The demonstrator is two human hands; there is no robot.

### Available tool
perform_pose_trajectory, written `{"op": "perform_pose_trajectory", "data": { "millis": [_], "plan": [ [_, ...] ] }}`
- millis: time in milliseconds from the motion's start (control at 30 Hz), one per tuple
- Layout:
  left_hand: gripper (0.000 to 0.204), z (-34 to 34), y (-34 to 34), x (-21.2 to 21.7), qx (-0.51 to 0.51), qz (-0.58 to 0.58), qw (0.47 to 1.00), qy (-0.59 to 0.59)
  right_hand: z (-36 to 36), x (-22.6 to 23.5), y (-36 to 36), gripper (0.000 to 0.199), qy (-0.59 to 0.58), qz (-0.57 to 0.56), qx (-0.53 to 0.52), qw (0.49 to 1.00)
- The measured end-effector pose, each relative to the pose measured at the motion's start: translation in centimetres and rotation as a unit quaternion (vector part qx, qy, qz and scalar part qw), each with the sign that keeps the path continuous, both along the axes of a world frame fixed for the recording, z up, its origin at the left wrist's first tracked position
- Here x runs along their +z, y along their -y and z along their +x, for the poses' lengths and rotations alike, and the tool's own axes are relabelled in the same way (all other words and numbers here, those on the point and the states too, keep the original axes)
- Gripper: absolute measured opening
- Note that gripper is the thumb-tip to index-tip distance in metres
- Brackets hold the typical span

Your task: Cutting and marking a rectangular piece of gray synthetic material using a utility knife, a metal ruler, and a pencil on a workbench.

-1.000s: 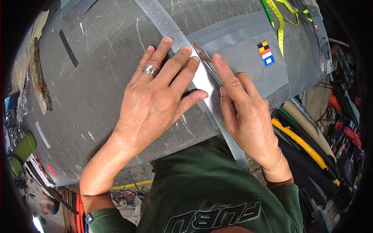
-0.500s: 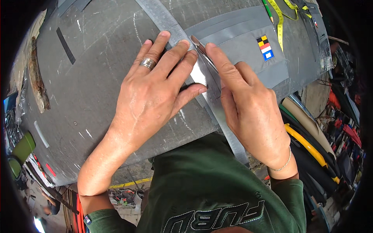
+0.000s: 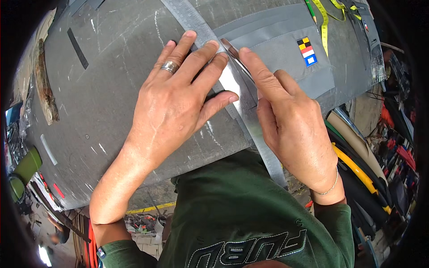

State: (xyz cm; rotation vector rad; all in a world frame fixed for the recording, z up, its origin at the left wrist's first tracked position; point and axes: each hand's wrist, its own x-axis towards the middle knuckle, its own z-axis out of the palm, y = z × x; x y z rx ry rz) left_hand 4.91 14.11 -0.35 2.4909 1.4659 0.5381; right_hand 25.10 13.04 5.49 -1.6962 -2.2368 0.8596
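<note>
My left hand (image 3: 167,100) lies with its fingers spread across a long metal ruler (image 3: 190,20), pressing it against the dark worktop (image 3: 111,89). The ruler runs slantwise from the far edge down past the near edge, toward my shirt. In my right hand (image 3: 295,118) is a slim metal knife (image 3: 241,62), index finger stretched along its back. Its blade end rests close to the ruler's right edge, over grey fabric. Most of the handle is hidden by my fingers. To the right lies a grey fabric panel (image 3: 268,49) with stitched bands and a colourful flag patch (image 3: 307,52).
A green pencil (image 3: 311,11) and yellow tape measure (image 3: 324,29) lie at the far right. On the left are a long weathered piece of wood (image 3: 46,85) and a dark strip (image 3: 77,49). Rolls of material, one yellow (image 3: 355,167), stand beyond the worktop's right edge.
The whole view has shifted slightly. My hands, the ruler and the knife keep nearly the same places relative to each other.
</note>
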Motion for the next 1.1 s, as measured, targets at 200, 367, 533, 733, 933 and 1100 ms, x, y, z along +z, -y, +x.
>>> {"op": "perform_pose_trajectory", "data": {
  "millis": [200,367,533,733,933,1100],
  "plan": [
    [0.053,0.2,0.0,-0.1,-0.002,0.004,1.000,0.008,0.1,-0.1,0.3,0.071,0.000,-0.013,-0.012,1.000],
    [0.052,0.1,0.0,0.0,-0.004,0.009,1.000,0.004,0.3,-0.3,0.6,0.070,-0.010,-0.002,-0.010,1.000],
    [0.052,0.0,0.0,0.0,-0.008,0.027,1.000,-0.003,1.9,-2.2,0.0,0.060,-0.067,0.075,0.045,0.994],
    [0.055,0.3,0.0,-0.3,-0.023,0.039,0.999,0.000,5.7,1.4,-2.8,0.050,-0.581,-0.182,-0.072,0.790],
    [0.055,0.4,0.8,0.3,-0.012,0.052,0.998,-0.046,7.8,1.4,-7.8,0.058,-0.474,-0.174,-0.015,0.863],
    [0.053,0.9,0.8,1.3,0.000,0.010,0.999,-0.039,3.3,4.5,-12.4,0.029,-0.166,0.045,0.008,0.985]
  ]
}}
